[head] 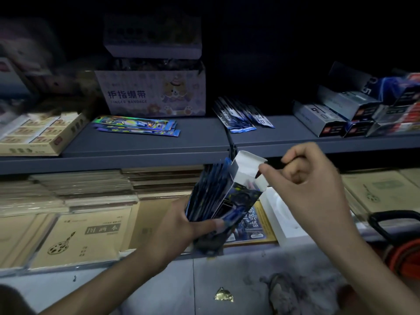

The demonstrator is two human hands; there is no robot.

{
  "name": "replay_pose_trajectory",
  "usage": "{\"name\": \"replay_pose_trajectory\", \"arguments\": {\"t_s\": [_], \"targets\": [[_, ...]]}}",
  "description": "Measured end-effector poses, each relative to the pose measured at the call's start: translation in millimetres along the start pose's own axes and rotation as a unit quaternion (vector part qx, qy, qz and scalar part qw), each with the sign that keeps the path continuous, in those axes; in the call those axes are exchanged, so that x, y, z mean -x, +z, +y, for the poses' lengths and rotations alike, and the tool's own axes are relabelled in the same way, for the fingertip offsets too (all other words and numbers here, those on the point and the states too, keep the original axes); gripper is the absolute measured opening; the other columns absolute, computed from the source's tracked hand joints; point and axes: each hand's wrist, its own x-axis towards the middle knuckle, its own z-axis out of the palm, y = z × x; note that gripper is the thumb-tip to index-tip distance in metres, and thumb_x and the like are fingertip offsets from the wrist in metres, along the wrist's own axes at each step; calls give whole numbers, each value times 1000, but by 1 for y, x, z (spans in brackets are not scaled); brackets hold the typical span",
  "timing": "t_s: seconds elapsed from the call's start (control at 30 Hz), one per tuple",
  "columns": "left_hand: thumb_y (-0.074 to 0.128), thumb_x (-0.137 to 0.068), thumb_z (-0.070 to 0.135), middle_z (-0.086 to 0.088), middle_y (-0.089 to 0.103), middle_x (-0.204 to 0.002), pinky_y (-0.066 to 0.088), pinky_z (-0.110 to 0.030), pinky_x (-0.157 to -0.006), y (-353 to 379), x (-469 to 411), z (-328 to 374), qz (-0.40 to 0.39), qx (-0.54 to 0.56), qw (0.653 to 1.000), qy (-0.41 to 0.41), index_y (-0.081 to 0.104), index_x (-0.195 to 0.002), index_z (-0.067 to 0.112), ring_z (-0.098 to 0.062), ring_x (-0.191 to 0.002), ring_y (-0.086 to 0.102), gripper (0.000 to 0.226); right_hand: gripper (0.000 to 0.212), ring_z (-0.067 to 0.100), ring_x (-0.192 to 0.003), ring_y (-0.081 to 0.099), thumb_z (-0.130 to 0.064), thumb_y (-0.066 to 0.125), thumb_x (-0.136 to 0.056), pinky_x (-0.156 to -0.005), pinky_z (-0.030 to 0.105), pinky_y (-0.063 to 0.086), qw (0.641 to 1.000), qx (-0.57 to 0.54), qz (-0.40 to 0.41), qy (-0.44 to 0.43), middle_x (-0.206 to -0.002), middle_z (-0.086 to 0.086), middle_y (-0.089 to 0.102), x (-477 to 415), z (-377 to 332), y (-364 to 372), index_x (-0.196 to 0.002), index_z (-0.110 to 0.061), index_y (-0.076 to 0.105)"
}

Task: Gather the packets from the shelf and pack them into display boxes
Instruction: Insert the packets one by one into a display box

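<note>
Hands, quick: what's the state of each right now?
Left hand: grips the blue packets and the display box together.
Right hand: fingers curled, thumb at the box's white flap; a pinch cannot be told.

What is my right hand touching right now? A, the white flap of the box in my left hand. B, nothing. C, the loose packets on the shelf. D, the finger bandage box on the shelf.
A: the right hand has its thumb on the white flap of the display box.
</note>
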Motion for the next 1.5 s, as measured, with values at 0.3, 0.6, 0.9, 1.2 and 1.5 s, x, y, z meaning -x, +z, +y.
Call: {"name": "replay_pose_trajectory", "arguments": {"t_s": [0.3, 0.6, 0.9, 1.2, 1.5], "targets": [[82, -83, 6, -13, 74, -121, 53, -41, -101, -5, 0, -4, -206, 129, 963, -118, 68, -125, 7, -30, -114, 71, 45, 9, 15, -85, 59, -27, 79, -89, -75, 16, 40, 980, 49, -102, -161, -89, -11, 65, 7, -3, 6, -97, -30, 77], [87, -79, 11, 9, 79, -100, 55, -22, -79, -3, -8, -10, -180, -67, 981, -37, 74, -107, 19, -8, -93, 73, 32, 15, 9, -95, 50, -34, 71, -91, -86, 34, 46, 934, 194, -174, -243, -101, -21, 60, 6, 8, 16, -103, -34, 79], [90, -74, 18, 13, 75, -89, 53, -21, -71, -5, -12, -18, -146, -156, 977, -8, 70, -95, 31, -4, -82, 70, 33, 7, 17, -84, 55, -28, 75, -93, -76, 44, 46, 915, 209, -143, -313, -97, -18, 71, 5, 12, 12, -91, -27, 81], [92, -72, 19, 19, 69, -73, 45, -15, -60, -8, -15, -20, -120, -186, 975, 2, 66, -83, 31, 4, -66, 60, 31, 8, 12, -89, 60, -26, 62, -99, -80, 30, 46, 946, 147, -133, -255, -95, -17, 67, -6, 6, -6, -98, -23, 70], [91, -76, 24, 8, 76, -92, 58, -27, -73, -7, -10, -16, -160, -144, 976, -19, 73, -100, 26, -10, -84, 72, 31, 32, 6, -93, 60, -9, 75, -92, -79, 14, 44, 952, 110, -207, -195, -105, -28, 67, -6, 4, -10, -111, -35, 74]]}}
